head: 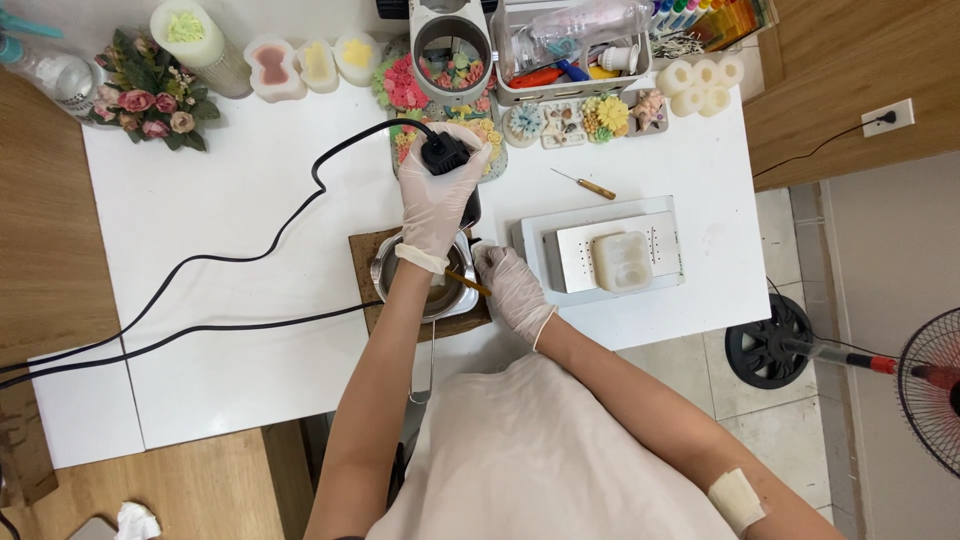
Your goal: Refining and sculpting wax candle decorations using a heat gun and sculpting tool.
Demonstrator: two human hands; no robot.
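My left hand, in a pale glove, grips a black corded tool pointed down over a small metal pot. The pot sits on a brown board at the near edge of the white table. My right hand, also gloved, holds a thin wooden stick whose tip reaches into the pot. The pot's contents are mostly hidden by my left forearm.
A metal tray carrying a translucent mould lies right of the pot, and a wooden-handled pick behind it. Wax flowers, candles and a bin of tools line the back. The black cable crosses left. A fan stands on the floor.
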